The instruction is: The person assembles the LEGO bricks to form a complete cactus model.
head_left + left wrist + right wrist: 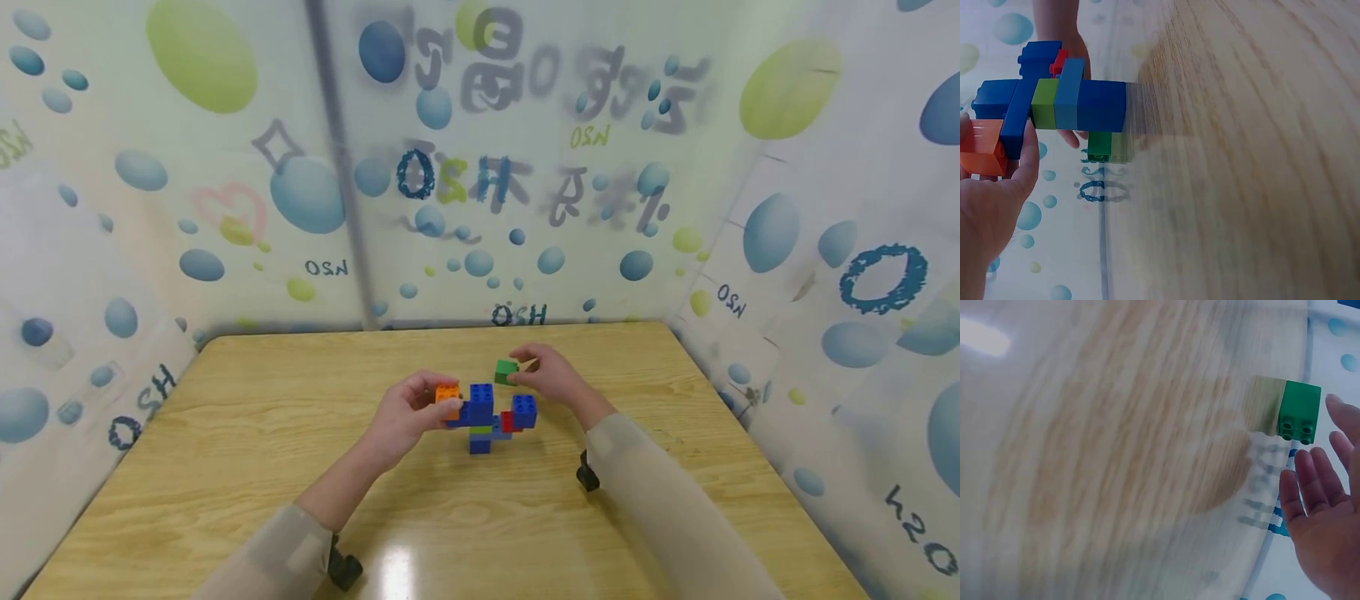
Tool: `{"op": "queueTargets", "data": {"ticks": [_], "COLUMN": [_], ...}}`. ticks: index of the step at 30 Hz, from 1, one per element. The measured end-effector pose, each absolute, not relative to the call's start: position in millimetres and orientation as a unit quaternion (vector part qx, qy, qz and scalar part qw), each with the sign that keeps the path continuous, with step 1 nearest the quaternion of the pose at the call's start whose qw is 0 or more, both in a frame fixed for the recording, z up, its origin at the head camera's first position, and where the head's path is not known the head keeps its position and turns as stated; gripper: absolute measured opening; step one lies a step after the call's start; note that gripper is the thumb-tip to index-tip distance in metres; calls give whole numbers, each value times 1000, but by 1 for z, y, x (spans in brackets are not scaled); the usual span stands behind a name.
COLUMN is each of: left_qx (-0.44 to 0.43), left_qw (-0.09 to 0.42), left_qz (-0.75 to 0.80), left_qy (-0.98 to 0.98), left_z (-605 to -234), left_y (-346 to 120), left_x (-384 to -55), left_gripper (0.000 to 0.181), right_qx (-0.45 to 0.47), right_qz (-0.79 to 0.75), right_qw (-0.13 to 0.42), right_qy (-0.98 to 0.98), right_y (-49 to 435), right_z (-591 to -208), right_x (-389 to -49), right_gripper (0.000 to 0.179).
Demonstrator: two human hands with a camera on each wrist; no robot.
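My left hand pinches the orange brick between thumb and fingers. That brick sits at the left end of a built-up toy brick structure, which also has several blue bricks, a lime green one and a red one. The structure is upright, its lowest blue brick right at the tabletop. Behind it, a loose green brick lies on its side on the table, studs showing in the right wrist view. Beside this brick is my right hand, fingers spread and apart from it.
The wooden table reaches back to a wall covering printed with blue and green dots, with similar coverings on both sides. Dark wrist-worn devices hang under both sleeves. Light glares off the table's front.
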State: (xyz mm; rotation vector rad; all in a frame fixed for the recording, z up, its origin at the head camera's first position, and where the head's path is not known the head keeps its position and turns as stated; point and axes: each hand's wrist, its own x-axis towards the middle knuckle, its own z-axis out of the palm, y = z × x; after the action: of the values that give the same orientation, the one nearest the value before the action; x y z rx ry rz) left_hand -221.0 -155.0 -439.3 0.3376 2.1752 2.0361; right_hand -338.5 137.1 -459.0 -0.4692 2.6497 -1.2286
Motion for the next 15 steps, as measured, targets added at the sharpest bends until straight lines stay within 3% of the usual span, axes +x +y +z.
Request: {"op": "queueTargets", "data": {"ticks": [15], "left_qx": [110], "left_qw": [73], "left_qz": [679], "left_qy": [723], "left_z": [-438], "left_y": [-154], "left_x": [-220], "left_gripper": [39], "right_qx": [-114], "right_qz": [-391], "right_qw": [99], "right_qy": [908], "right_y": [128], "right_z": [-464], "right_x": [-341], "right_gripper": [43]}}
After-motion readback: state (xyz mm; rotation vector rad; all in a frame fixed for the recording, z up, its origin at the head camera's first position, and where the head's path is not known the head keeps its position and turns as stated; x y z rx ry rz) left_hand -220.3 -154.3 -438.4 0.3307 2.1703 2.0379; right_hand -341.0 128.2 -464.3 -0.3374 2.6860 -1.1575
